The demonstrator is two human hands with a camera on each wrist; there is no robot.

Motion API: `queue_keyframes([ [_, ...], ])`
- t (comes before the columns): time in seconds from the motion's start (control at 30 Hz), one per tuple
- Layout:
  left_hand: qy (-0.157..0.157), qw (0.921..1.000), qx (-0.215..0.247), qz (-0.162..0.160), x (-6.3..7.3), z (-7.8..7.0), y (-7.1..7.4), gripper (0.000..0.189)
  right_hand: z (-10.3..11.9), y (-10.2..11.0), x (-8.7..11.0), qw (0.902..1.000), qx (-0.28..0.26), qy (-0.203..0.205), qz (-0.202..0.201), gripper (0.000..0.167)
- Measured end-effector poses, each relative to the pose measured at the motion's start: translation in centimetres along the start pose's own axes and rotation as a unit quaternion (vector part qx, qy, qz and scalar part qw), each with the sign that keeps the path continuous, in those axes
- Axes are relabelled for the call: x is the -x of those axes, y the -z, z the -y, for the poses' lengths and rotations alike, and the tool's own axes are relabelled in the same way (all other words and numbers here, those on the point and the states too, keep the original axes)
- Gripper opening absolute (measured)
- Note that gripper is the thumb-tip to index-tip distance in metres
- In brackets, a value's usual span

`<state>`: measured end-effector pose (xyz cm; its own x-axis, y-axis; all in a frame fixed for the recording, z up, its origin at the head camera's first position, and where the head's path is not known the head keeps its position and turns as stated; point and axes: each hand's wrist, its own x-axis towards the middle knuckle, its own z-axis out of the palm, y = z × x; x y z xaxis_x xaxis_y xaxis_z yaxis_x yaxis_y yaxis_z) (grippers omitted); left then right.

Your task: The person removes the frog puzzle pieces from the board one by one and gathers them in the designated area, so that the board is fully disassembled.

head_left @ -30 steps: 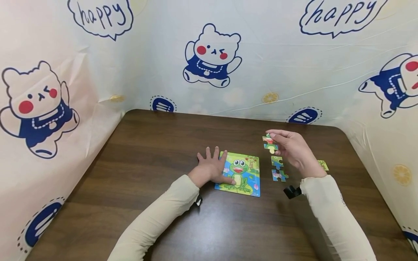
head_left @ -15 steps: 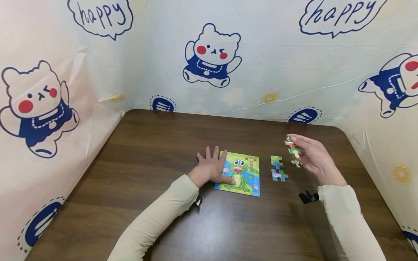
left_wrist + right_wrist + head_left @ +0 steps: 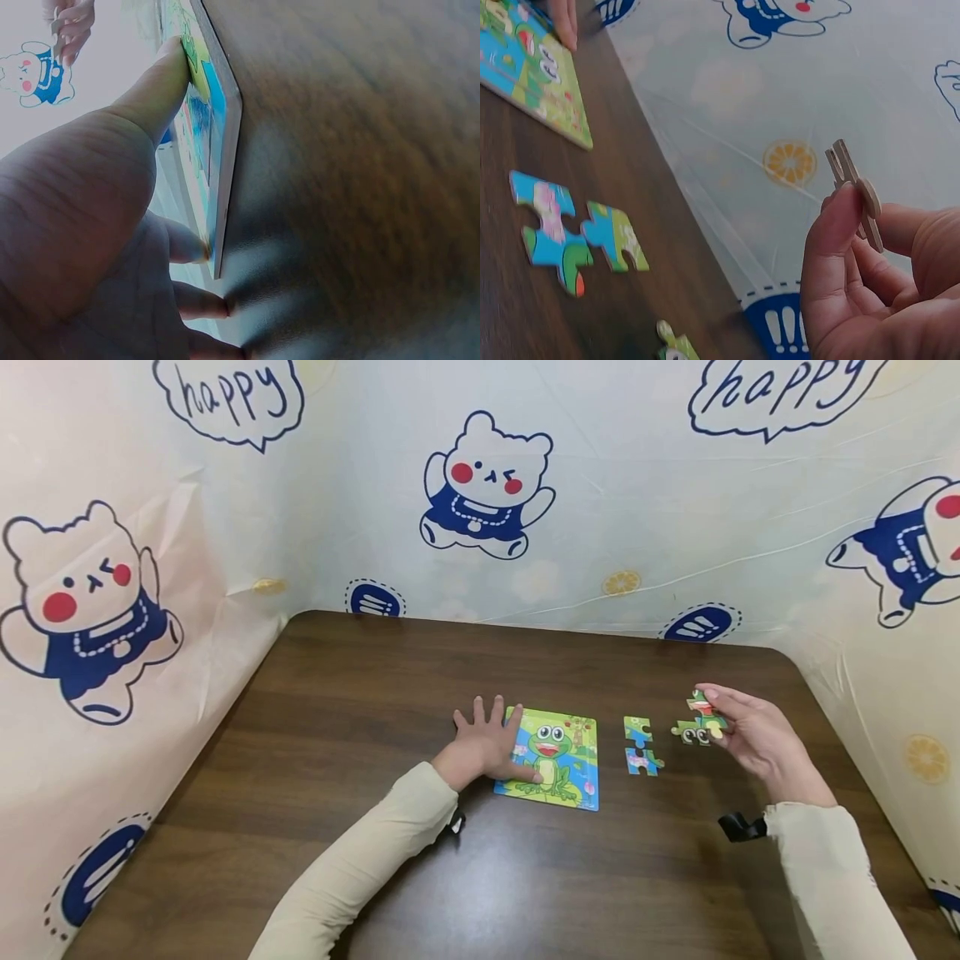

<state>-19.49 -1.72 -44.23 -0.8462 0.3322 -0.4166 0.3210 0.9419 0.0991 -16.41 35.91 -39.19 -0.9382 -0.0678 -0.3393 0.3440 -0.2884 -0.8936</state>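
Observation:
My left hand (image 3: 483, 747) rests with spread fingers over the left side of a square frog puzzle board (image 3: 581, 785). Seen from the left wrist, the thumb (image 3: 154, 90) lies on the board's face and other fingertips reach the table past its edge. At the right, my right hand (image 3: 765, 743) pinches puzzle pieces (image 3: 702, 705) bearing the frog's red mouth and pale belly. Their thin wooden edges (image 3: 845, 163) show between thumb and fingers in the right wrist view. Just left of that hand, a puzzle piece with the frog's eyes (image 3: 688, 734) lies partly hidden behind the held pieces.
Between board and right hand lie a green-and-blue puzzle piece (image 3: 637, 727) and, nearer me, a blue piece with a pink flower (image 3: 642, 762). The brown wooden table (image 3: 360, 718) is backed by a printed curtain (image 3: 637, 510). A black strap (image 3: 742, 827) hangs by the right wrist.
My right hand has moved right and nearer me with the puzzle pieces, from beside the two loose pieces to over the eyes piece. My left hand stays on the board.

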Motion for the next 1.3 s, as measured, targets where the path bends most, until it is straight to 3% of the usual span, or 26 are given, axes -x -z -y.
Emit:
queue_keyframes([
  [0.37,0.000,1.0000,-0.008,0.003,0.2,0.0,0.3,0.122,-0.9,2.2,0.2,0.9995,0.023,-0.021,-0.001,0.021],
  [0.77,-0.003,1.0000,-0.005,-0.001,0.2,0.1,0.2,0.123,-2.0,2.4,0.2,0.9992,0.022,-0.033,-0.007,0.021],
  [1.3,-0.003,1.0000,-0.005,0.004,0.1,0.2,0.2,0.123,-4.0,3.2,0.4,0.9958,0.066,-0.060,-0.017,0.021],
])
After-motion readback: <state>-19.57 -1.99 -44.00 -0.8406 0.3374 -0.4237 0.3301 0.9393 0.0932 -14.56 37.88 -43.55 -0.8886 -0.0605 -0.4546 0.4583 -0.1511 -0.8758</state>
